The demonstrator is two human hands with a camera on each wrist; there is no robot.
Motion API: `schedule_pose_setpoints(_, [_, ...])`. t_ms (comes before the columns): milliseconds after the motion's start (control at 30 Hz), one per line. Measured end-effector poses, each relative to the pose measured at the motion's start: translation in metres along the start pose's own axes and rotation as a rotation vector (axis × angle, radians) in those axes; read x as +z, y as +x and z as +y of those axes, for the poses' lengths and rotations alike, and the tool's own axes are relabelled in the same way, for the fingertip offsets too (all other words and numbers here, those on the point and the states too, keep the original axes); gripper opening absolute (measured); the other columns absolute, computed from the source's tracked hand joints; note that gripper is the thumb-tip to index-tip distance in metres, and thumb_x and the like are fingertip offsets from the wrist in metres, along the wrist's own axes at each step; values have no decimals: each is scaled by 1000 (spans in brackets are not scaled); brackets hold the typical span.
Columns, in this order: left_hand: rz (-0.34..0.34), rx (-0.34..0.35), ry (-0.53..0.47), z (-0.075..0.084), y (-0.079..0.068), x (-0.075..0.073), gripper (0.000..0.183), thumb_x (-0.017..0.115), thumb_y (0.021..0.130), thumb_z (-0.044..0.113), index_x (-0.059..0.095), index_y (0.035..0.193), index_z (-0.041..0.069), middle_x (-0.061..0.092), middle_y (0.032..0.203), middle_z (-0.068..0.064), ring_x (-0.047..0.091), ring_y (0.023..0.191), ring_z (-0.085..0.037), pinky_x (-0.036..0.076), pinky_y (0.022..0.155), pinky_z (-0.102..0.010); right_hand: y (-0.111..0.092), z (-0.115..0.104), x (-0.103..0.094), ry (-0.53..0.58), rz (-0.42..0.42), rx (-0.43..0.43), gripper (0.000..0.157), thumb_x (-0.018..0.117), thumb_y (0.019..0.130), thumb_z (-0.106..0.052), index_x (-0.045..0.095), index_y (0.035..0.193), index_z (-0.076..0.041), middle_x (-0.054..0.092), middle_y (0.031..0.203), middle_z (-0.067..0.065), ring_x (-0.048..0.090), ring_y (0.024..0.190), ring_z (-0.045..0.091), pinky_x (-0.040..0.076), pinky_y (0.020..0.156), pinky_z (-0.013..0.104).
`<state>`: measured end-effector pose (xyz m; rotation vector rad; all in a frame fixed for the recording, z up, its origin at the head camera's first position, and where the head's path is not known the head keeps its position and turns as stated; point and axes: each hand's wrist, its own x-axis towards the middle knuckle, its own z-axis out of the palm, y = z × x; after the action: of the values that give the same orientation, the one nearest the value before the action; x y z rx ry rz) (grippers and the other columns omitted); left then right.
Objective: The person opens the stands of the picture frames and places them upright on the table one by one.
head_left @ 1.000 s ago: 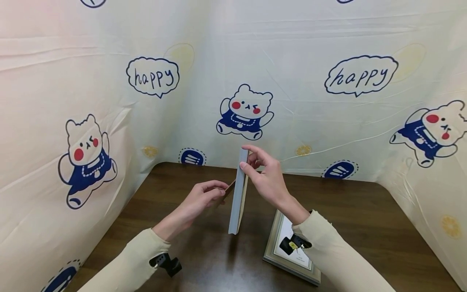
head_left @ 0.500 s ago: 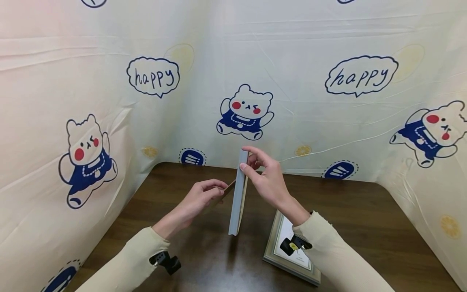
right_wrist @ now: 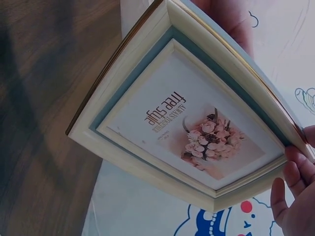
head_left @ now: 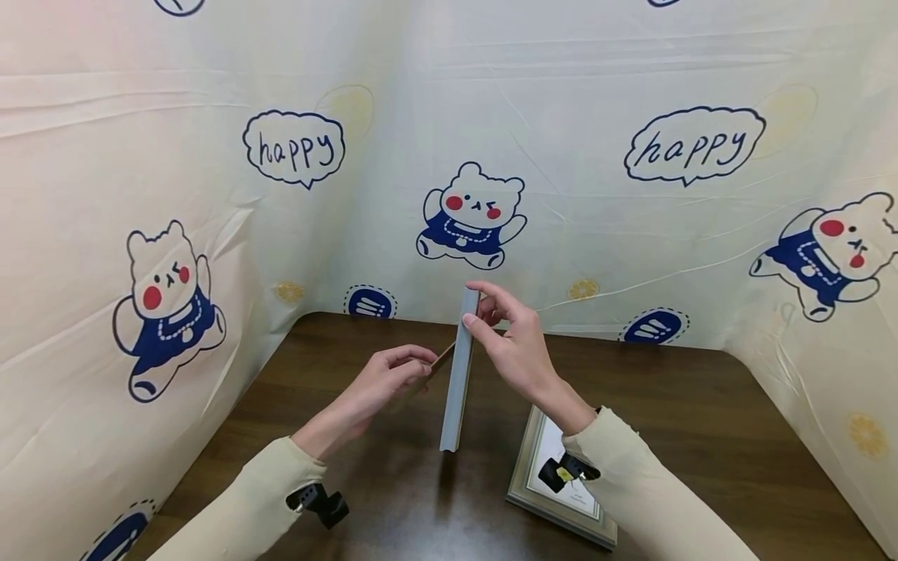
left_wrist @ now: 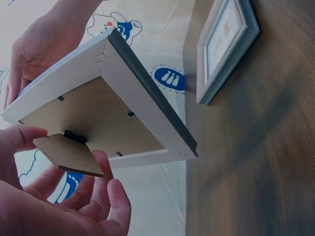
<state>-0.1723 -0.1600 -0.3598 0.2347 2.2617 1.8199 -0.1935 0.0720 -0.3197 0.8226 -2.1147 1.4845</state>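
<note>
A cream and blue-grey picture frame (head_left: 457, 382) is held upright above the table, nearly edge-on in the head view. My right hand (head_left: 519, 343) grips its upper edge, thumb on the near side. The left hand (head_left: 379, 389) pinches the brown stand flap (left_wrist: 71, 153) that sticks out from the backing board (left_wrist: 106, 120). Small black tabs line that board in the left wrist view. Through the right wrist view, the frame's front displays a flower picture (right_wrist: 209, 140) with lettering, and several right fingers touch its edge.
A second picture frame (head_left: 557, 518) lies face up on the dark wooden table (head_left: 673, 436), partly under the right forearm. White cloth (head_left: 393, 156) with bear prints surrounds the table at the back and sides. Each wrist wears a small black camera.
The held frame has turned very slightly, so less of its front edge shows in the head view. Both hands keep the same hold.
</note>
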Motion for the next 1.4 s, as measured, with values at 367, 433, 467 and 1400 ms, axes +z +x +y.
schedule_pose_setpoints(367, [-4,-8,-58,3,-2,1,37,63,105,26,65,133,2,72,115,-9,70,104,-31,49,87,-36,3,-1,1,8,13,-37,39,70,99,-5,65,138,-5,63,88,3,56,83,22,48,81,39])
schedule_pose_setpoints(433, [-3,-21,-51,3,-3,1,38,62,105,28,65,133,2,72,114,-8,69,104,-30,49,87,-36,3,-1,1,8,14,-34,39,70,100,-5,65,138,-6,63,88,3,56,83,22,48,81,40])
schedule_pose_setpoints(467, [-2,-28,-47,4,-3,1,39,62,105,29,65,133,2,71,112,-7,69,103,-29,49,86,-36,3,-1,0,8,14,-31,39,70,100,-5,65,138,-6,63,88,4,56,83,22,48,81,39])
schedule_pose_setpoints(1400, [-5,-108,36,2,-10,4,42,61,106,35,63,137,7,68,125,-13,65,104,-29,53,85,-42,1,0,0,-3,5,-35,38,70,99,-4,64,137,-2,64,89,4,57,82,23,50,80,42])
